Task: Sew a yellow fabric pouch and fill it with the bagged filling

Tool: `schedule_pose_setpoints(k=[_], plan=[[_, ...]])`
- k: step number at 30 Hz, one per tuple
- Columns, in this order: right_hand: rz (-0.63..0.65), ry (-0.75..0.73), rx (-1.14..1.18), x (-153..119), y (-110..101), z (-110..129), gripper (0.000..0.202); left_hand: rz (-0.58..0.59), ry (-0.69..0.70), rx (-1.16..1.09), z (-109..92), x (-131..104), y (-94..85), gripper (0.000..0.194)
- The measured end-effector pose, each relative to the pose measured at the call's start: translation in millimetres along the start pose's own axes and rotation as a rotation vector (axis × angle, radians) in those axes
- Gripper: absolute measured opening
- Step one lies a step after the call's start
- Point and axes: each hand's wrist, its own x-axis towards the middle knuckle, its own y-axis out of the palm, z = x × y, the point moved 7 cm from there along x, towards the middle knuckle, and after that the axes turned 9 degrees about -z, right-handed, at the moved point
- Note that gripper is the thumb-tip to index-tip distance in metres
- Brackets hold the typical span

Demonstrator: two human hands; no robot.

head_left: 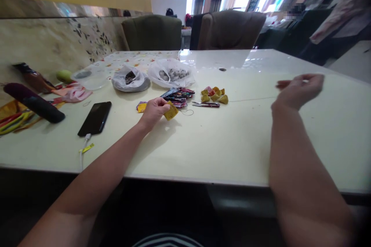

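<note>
- A pale counter [232, 150] spreads between its near edge and the chairs [152, 32] beyond its far edge; its middle, in front of the person, offers a flat working surface.
- Two white plastic bags, the right one [174, 77] holding pale filling and the left one [129, 81] dark matter, sit open toward the far edge, best left upright.
- The right hand [300, 88] is raised near the counter's right side, its fingers curled and blurred; whether they grasp anything cannot be told. A slow, level draw, easing at any resistance, would likely spare thin material.
- The left hand [155, 112] hovers over the middle, its fingers pinching a small yellow piece by its edge. A light grip close to the worked edge should steady it without creasing.
- A black phone [95, 119] lies toward the near left corner, its cable trailing over the near edge, well apart from the work.
- A heap of colored scraps [177, 96] rests beyond the left hand.
- Dark-handled snips [213, 105] lie beside the heap; their blades call for clearance from any line.
- Small shaped pieces [214, 94], mostly yellow, cluster beyond the snips.
- The yellow piece [171, 111] hangs just above the counter.
- A thin line [252, 98] stretches toward the right hand; slack invites snags.
</note>
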Motion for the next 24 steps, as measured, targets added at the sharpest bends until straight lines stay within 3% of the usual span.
schedule_pose_setpoints(k=[3, 8, 12, 15, 16, 18, 21, 24], plan=[[0.042, 0.038, -0.097, -5.7, 35.2, -17.7, 0.027, 0.007, 0.028, 0.008, -2.9, -0.2, -0.1, 0.017], [0.089, 0.134, -0.214, -12.1, 62.5, -56.9, 0.025, 0.021, 0.056, 0.012, -8.3, -3.7, 2.6, 0.016], [0.353, 0.327, -0.294, -39.0, 100.9, -85.4, 0.024, 0.038, 0.062, -0.008, -10.7, -6.1, 5.3, 0.016], [0.527, 0.416, -0.252, -57.3, 120.9, -86.3, 0.024, 0.044, 0.054, -0.01, -10.6, -6.8, 6.0, 0.015], [0.52, 0.409, -0.192, -56.8, 120.8, -81.0, 0.027, 0.042, 0.052, -0.006, -10.5, -6.8, 5.9, 0.015], [0.384, 0.354, -0.047, -44.2, 106.8, -66.7, 0.034, 0.038, 0.05, 0.003, -9.9, -6.4, 5.3, 0.014], [0.049, 0.223, 0.082, -13.2, 58.3, -49.7, 0.034, 0.041, 0.046, 0.01, -7.9, -5.5, 4.6, 0.013], [-0.222, 0.152, 0.163, 12.5, 4.2, -48.2, 0.036, 0.05, 0.041, 0.003, -4.6, -4.2, 4.0, 0.013]])
